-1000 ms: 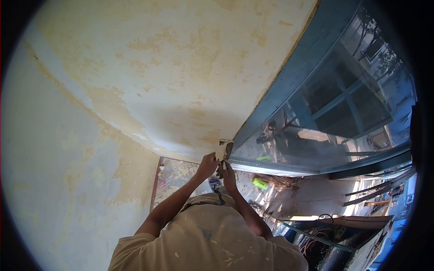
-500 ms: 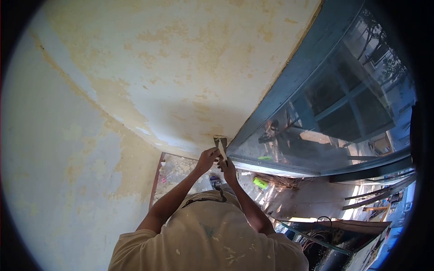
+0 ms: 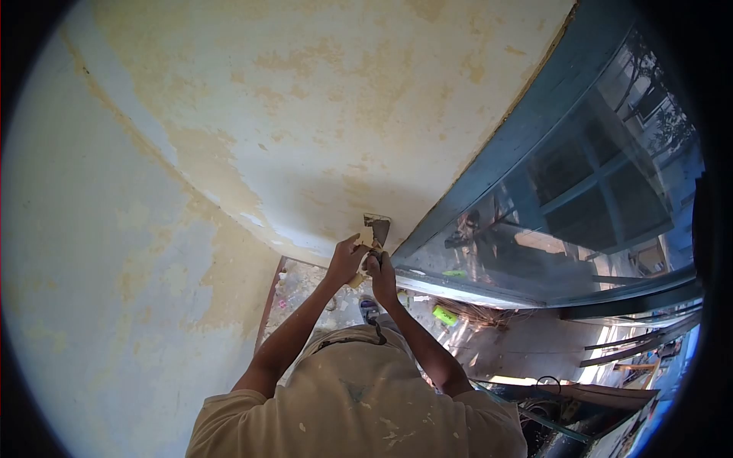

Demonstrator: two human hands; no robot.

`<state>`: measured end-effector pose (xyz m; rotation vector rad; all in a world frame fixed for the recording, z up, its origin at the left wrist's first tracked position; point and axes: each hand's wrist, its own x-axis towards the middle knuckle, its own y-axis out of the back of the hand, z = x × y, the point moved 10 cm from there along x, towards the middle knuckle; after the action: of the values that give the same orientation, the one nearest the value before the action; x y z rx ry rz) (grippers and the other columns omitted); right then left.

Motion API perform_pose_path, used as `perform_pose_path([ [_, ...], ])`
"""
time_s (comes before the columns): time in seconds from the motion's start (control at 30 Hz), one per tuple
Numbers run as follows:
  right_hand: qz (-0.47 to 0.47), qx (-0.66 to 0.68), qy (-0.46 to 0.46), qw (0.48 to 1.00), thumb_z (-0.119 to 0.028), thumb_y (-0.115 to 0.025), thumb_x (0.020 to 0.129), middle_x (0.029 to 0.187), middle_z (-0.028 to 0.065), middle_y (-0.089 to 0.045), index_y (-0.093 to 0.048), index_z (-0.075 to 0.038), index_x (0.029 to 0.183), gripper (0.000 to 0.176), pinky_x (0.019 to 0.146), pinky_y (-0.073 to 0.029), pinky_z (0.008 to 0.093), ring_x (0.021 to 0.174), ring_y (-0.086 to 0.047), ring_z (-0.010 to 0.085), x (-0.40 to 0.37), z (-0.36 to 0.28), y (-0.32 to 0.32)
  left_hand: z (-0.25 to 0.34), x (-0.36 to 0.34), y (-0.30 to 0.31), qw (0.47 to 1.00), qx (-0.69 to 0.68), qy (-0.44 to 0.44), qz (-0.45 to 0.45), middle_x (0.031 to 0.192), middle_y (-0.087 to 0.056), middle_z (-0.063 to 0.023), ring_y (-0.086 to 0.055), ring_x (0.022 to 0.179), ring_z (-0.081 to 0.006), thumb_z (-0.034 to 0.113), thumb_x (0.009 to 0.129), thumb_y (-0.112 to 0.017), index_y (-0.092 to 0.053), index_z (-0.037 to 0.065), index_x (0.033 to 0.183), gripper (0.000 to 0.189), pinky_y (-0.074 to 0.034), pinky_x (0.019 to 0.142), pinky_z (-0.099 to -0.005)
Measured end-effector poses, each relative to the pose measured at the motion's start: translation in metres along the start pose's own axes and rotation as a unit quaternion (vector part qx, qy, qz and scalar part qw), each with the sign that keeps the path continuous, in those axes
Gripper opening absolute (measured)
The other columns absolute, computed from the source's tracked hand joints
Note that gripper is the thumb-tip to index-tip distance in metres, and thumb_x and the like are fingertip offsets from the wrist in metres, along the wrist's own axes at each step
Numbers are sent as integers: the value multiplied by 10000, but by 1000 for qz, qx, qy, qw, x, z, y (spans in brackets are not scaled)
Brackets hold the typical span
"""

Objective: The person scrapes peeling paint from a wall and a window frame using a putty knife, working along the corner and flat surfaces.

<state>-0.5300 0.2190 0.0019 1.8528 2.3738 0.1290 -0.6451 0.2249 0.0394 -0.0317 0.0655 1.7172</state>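
Observation:
My right hand [image 3: 381, 276] is wrapped round the handle of a scraper [image 3: 379, 229], whose wide grey blade points up toward the patchy wall [image 3: 305, 145]. My left hand [image 3: 346, 262] is beside it, its fingers at a pale, ragged flake [image 3: 366, 237] next to the blade. Whether those fingers pinch the flake or only touch it is too small to tell. Yellowish patches show on the wall's whitish surface.
A blue window frame [image 3: 489, 156] with glass runs along the right. Below are the debris-strewn floor [image 3: 309, 284], a bright green object [image 3: 445, 314], a pile of thin sticks [image 3: 489, 311] and a dark cluttered area [image 3: 565, 412] at the lower right.
The scraper's blade has tilted to the right and shows more broadly. My left hand has opened somewhat and shifted slightly left and up. Pale pieces now show beside and below the blade.

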Motion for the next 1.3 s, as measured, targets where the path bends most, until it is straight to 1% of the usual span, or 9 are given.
perform_pose_path([
  [0.1, -10, 6, -75, 997, -291, -421, 942, 753, 95, -568, -479, 11, 967, 308, 609, -429, 306, 665, -529, 155, -25, 72, -11, -102, -8, -6, 992, 75, 97, -23, 727, -633, -131, -609, 707, -174, 247, 858, -567, -631, -22, 892, 278, -461, 635, -304],
  [0.17, -11, 94, -113, 989, -278, -418, 942, 760, 84, -569, -481, 4, 957, 290, 601, -426, 298, 663, -525, 138, -34, 115, -21, -99, -16, -12, 994, 106, 36, -16, 708, -620, -157, -597, 665, -210, 294, 856, -570, -637, -19, 877, 321, -455, 619, -337],
  [0.5, -10, 180, -14, 984, -208, -475, 928, 724, 33, -518, -476, 5, 954, 215, 591, -423, 252, 628, -482, 96, -13, -88, 2, 87, -9, -2, 999, 19, -29, -18, 763, -625, -79, -573, 708, -122, 62, 855, -490, -589, 1, 875, 118, -448, 634, -256],
  [0.63, -57, 36, -108, 992, -237, -457, 933, 736, 21, -519, -499, -30, 1025, 230, 565, -418, 243, 625, -486, 85, -23, 51, -19, -44, -12, 2, 985, 155, 53, -51, 745, -613, -78, -574, 686, -109, 144, 876, -532, -595, -2, 866, 159, -453, 612, -271],
  [0.7, -76, 66, -189, 977, -231, -448, 926, 756, 27, -533, -505, -45, 1051, 231, 546, -418, 245, 611, -495, 89, -41, 111, -29, -140, -18, 0, 992, 43, 104, -50, 747, -615, -82, -574, 683, -110, 188, 883, -543, -602, -20, 881, 217, -465, 620, -280],
  [0.83, -23, 83, -120, 989, -195, -450, 900, 768, 55, -570, -506, -17, 1034, 230, 546, -423, 246, 627, -526, 99, -20, 113, -36, -81, -10, 5, 987, 114, 90, -66, 767, -617, -83, -562, 681, -111, 207, 883, -536, -594, -56, 893, 269, -475, 660, -274],
  [1.0, -17, 104, 4, 994, -236, -464, 913, 790, 57, -581, -513, 4, 965, 250, 599, -413, 249, 677, -512, 106, 10, -12, -31, 35, 2, 27, 997, 49, -58, 10, 618, -555, -69, -520, 569, -105, 175, 886, -513, -581, -24, 910, 211, -425, 515, -260],
  [1.17, -72, 58, -53, 994, -255, -501, 910, 772, 29, -577, -521, -21, 985, 246, 585, -417, 244, 668, -521, 91, 5, 53, -46, -55, 3, 24, 998, 20, 48, -20, 749, -592, -54, -520, 700, -88, 195, 903, -512, -594, -14, 897, 225, -433, 630, -247],
  [1.3, -18, 47, -80, 996, -244, -517, 905, 722, 27, -583, -522, -26, 1032, 253, 523, -439, 248, 611, -554, 93, -24, 55, -42, -77, -14, 21, 996, 54, 64, -2, 591, -536, -48, -486, 560, -97, 271, 870, -567, -581, -8, 759, 300, -403, 529, -262],
])
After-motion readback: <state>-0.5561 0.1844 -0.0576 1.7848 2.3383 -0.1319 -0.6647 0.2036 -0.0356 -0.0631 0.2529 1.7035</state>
